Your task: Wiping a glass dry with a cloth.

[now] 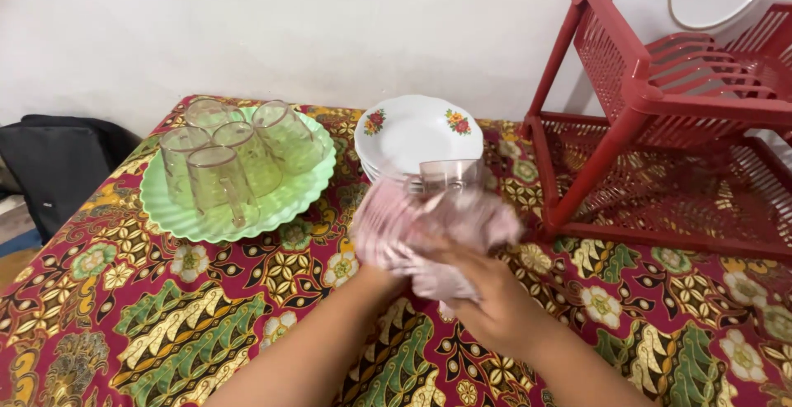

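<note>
Glass mug (450, 176), wrapped in pink cloth (412, 230), held above worktop (165, 324) just near of white plate stack (417, 131); left hand (388, 263) under cloth, grip unclear; right hand (487, 291) grasping cloth.

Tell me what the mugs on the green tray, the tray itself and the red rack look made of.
Mugs: clear glass, or possibly hard plastic; see-through and glossy with a faint pinkish tint.
Green tray: likely plastic; an even pale green, softly shiny, with a moulded scalloped rim.
Red rack: plastic; uniform red, moulded lattice panels and thick bars.
</note>
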